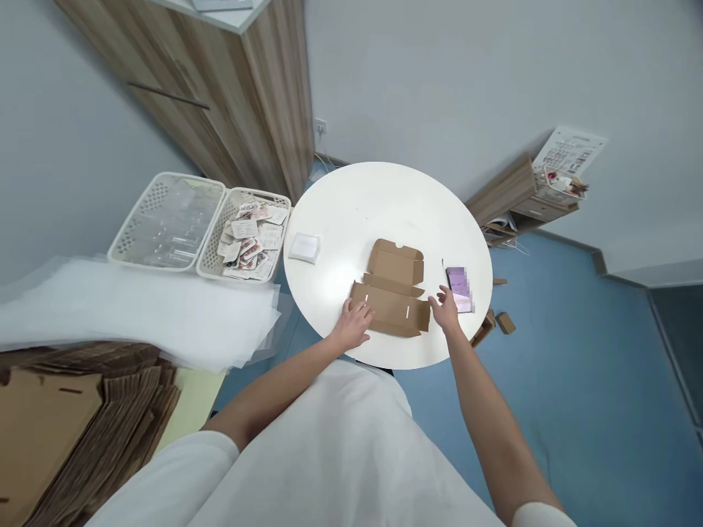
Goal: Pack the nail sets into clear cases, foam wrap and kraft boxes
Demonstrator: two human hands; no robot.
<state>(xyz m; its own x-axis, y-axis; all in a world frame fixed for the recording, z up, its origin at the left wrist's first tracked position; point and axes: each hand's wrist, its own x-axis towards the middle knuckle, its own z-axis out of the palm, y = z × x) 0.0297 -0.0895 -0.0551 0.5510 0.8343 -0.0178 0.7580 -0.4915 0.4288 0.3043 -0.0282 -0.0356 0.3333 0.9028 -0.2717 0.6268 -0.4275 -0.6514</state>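
An unfolded brown cardboard box [389,307] lies flat on the round white table [340,205], its slotted panel nearest me and its tabbed lid panel farther away. My left hand [352,326] rests on the near left part of the cardboard with its fingers spread. Just off the right end flap, my right hand [444,309] hovers with thumb and fingers apart, holding nothing. Beside that hand lies a phone [460,289] with a lit purple screen, partly blurred out.
A small white packet stack [304,247] sits at the table's left. Beyond it stand white baskets, one with printed cards [250,241], another with clear plastic pieces [170,227]. White sheets [137,307] and flattened cardboard [110,424] are piled at lower left. A wooden cabinet [220,88] rises behind.
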